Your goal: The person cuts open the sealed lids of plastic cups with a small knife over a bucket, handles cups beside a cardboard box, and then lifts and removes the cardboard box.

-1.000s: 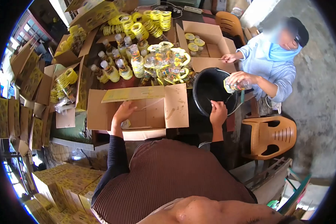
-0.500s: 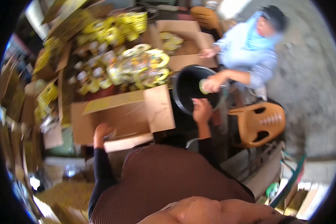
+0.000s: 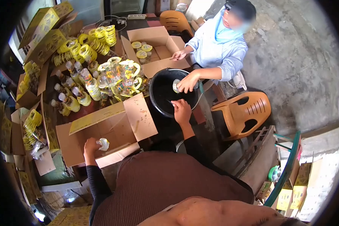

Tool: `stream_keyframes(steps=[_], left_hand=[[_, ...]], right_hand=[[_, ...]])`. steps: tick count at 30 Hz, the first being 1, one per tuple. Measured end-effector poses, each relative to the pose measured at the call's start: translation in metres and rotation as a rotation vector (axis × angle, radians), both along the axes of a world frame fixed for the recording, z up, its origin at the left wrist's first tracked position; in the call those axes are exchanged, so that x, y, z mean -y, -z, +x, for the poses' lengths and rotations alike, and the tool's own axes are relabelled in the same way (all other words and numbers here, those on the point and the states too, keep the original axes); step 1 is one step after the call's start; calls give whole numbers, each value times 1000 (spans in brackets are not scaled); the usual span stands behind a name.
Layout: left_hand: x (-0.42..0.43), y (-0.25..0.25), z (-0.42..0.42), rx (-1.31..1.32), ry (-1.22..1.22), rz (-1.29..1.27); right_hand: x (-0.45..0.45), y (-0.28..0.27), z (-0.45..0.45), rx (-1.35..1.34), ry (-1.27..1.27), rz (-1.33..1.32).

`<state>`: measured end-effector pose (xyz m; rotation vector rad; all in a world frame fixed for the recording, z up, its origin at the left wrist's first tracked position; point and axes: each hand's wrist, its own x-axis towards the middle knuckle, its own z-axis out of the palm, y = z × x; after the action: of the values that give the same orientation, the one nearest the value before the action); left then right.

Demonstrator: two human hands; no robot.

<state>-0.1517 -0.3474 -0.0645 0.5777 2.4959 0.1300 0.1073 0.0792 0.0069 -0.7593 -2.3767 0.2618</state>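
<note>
My left hand (image 3: 90, 146) is closed at the near left part of an open cardboard box (image 3: 113, 126), against a clear bottle with a pale round end (image 3: 103, 144). My right hand (image 3: 182, 109) is pinched at the near rim of a black bucket (image 3: 165, 105), on a small thin dark item I cannot make out. Across the bucket, a co-worker's hand (image 3: 189, 81) holds a clear container with a pale lid (image 3: 176, 86) over the bucket. The co-worker's other hand (image 3: 178, 55) is beside a second open box (image 3: 150, 35) with lidded containers (image 3: 141, 54) inside.
Bottles with yellow labels (image 3: 79, 96) and stacked yellow rings (image 3: 87, 52) stand beyond my box. More open cartons (image 3: 11, 128) line the left. An orange chair (image 3: 241, 115) is at the right, a green-edged frame (image 3: 286, 169) at the lower right.
The view has swung, shifting the scene leftward. The bottle at my left hand now shows more clearly. The co-worker's container has moved from the bucket's far side to over its opening.
</note>
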Motion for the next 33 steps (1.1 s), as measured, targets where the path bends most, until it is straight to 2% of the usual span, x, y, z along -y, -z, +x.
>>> stream_keyframes(steps=[2, 4, 7, 8, 10, 11, 13, 14, 16, 18, 21, 25, 30, 33], left_hand=[[-4, -5, -2, -4, 72, 152], [-5, 3, -1, -5, 51, 141], [-8, 38, 11, -261, 50, -56], [-10, 45, 13, -263, 46, -52], [-34, 7, 41, -416, 137, 73], [-48, -8, 51, -313, 159, -23], [-50, 56, 55, -540, 332, -104], [-67, 41, 65, -441, 274, -127], [-72, 45, 67, -388, 260, -51], [-74, 51, 69, -144, 428, -160], [-72, 63, 64, -55, 349, -131], [-58, 113, 55, 0, 298, -157], [-59, 94, 52, 37, 452, -118], [-61, 76, 54, 111, 403, -16]], right_hand=[[-1, 3, -1, -9, -14, 21], [-2, 4, -1, -12, -9, 21], [-3, 5, 1, -20, -21, 13], [-3, 6, 1, -15, -19, 8], [-3, 6, 0, -4, -29, -2], [-3, 4, 0, -14, -25, 12], [-2, 3, 0, -20, -26, 8], [0, 1, 0, -14, -21, 3], [-1, 3, -1, -21, -28, 12], [-2, 4, 0, -13, -39, 11], [-3, 1, -1, 2, -56, 22], [-2, 3, -3, 17, -48, 6], [-3, 8, -5, 36, -31, -15], [-4, 6, -3, 31, -16, 8]])
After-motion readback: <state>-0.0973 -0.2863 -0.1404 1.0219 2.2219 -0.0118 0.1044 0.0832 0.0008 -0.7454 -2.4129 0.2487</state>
